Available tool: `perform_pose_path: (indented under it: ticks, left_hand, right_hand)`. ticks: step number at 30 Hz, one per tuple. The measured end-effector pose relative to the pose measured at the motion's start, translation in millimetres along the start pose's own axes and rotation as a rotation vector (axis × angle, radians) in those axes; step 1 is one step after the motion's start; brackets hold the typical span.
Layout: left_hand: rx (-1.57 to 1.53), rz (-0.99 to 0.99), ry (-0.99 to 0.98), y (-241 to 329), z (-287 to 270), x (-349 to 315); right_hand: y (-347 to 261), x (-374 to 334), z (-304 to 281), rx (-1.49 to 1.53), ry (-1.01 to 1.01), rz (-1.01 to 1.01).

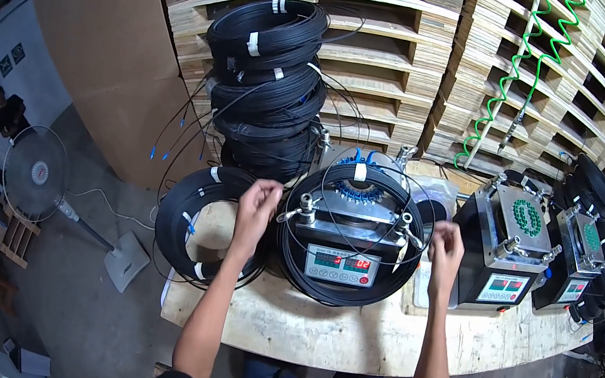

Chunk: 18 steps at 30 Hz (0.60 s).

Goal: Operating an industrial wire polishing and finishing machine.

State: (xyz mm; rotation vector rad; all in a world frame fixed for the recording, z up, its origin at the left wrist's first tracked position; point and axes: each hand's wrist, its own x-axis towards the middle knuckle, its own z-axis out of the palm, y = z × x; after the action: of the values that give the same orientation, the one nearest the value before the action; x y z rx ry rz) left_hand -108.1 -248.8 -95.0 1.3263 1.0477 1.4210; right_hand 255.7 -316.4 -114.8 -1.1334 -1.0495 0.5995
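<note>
A coil of black cable [403, 284] hangs around a bench machine [346, 241] with a metal top, a control panel and a ring of blue connectors [357, 191]. White tape binds the coil at its top. To the left of the coil, my left hand [257, 207] is raised with fingers curled into a pinch. My right hand [447, 245] is up at the coil's right side, its fingers also bent together, close to a metal clamp knob [403, 221]. A thin loop of cable arcs near the right hand. Whatever lies in either pinch is too small to make out.
Another coil [176, 215] lies on the wooden table [277, 330] at left, with stacked coils [261, 101] behind. Two similar machines [506, 249] [578, 254] stand at right. Pallets [374, 56] rise at the back; a green spiral hose [503, 83] hangs there. A fan [38, 171] stands left.
</note>
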Motion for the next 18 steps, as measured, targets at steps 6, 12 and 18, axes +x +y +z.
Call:
perform_pose_path:
  ticks: [6,12,18]
  left_hand:
    - [-0.004,0.034,-0.128,11,5,-39]
    - [0.115,0.214,-0.159,2,3,-38]
    - [0.204,0.308,0.001,-8,15,-54]
  right_hand:
    - [-24,-49,12,-0.204,-0.044,-0.125]
    - [-17,-37,15,-0.067,0.032,-0.082]
    - [-28,-35,25,0.006,0.005,-0.054]
